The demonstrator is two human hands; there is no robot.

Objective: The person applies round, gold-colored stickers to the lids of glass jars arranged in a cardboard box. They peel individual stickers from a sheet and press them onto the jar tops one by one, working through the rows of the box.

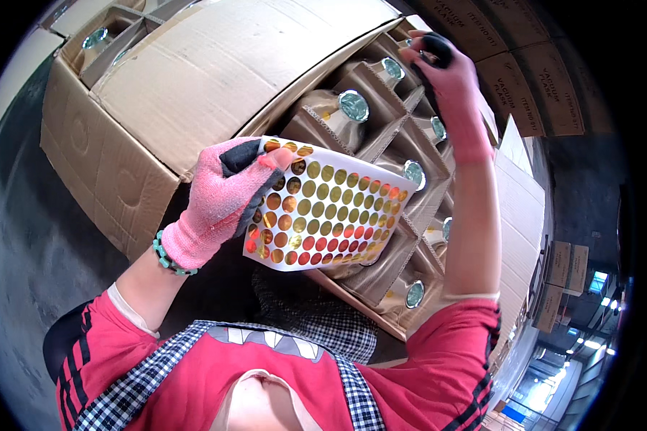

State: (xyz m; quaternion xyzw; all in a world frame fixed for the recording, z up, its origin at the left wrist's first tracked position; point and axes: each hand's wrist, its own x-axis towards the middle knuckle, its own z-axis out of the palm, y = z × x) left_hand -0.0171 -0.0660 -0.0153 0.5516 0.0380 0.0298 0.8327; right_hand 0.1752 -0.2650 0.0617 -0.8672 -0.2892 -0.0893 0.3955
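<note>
My left hand [219, 197], in a pink glove with dark pads and bare fingertips, grips a white sheet of round, shiny gold and orange stickers [336, 208] by its left edge. The sheet hangs tilted over an open carton [359, 304]. Upright in the carton's cardboard dividers [393, 136] stand several bulbous glass flasks [327, 115] with silvery-green tops. Over the carton's far right end, my right hand [449, 86], gloved alike, has its fingers bent together near the flasks there. Whatever lies between those fingertips is too small to make out.
To the left stands another carton [108, 172] with divided cells and a broad flap [230, 54] folded over. An open flap [510, 215] spreads on the right. Stacked brown cartons [525, 79] line the far right, with more [564, 276] farther off.
</note>
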